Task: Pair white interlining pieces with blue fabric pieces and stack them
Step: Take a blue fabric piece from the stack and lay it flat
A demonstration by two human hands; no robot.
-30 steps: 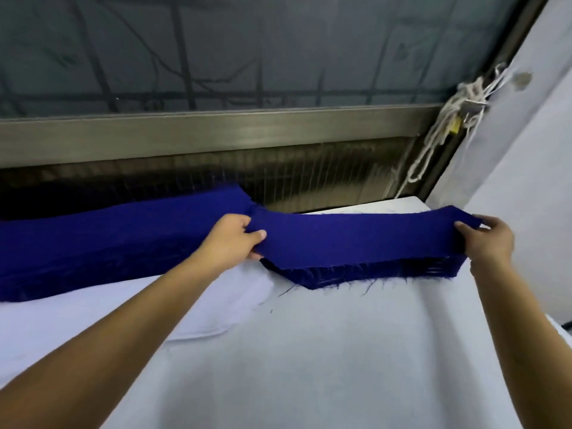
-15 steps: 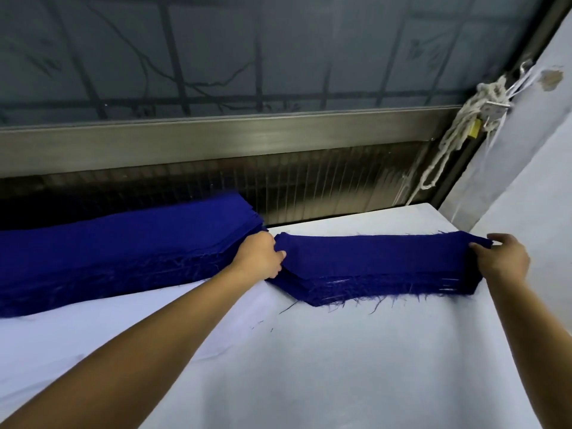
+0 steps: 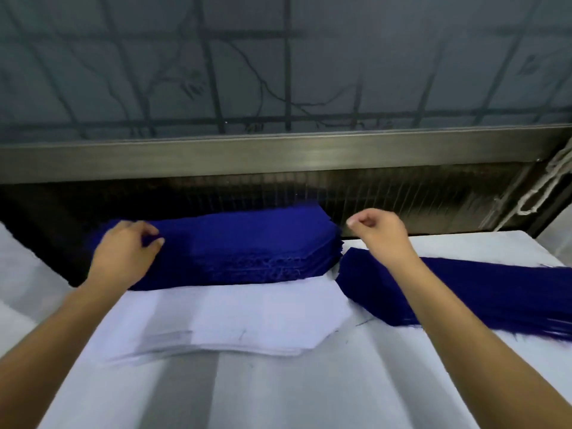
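1. The left hand (image 3: 123, 252) lies on the left end of the tall blue stack (image 3: 241, 246) at the back of the table (image 3: 309, 391). Its fingers are curled, with thumb and forefinger nipping at the top layer, probably to peel off a single piece.
2. The right hand (image 3: 376, 232) hovers above the gap between that stack and the blue pile to the right (image 3: 458, 292). It holds nothing. The fingers are loosely curled inward with the thumb tucked against them. I'd judge it is on its way to take the other end of the same top piece.
3. The white interlining (image 3: 235, 317) sits in a low stack directly in front of the tall blue one, their edges touching. Kept that close, a blue piece needs only a short pull forward to land on white.
4. The right-hand blue pile lies lower and fans out toward the table edge, with frayed threads showing along its near side. It looks like the place where finished pieces go.
5. Both blue heaps meet point to point, so the cut shapes stay lined up and easy to match.
6. Lifting one layer cleanly is the tricky part, since the frayed edges may cling.
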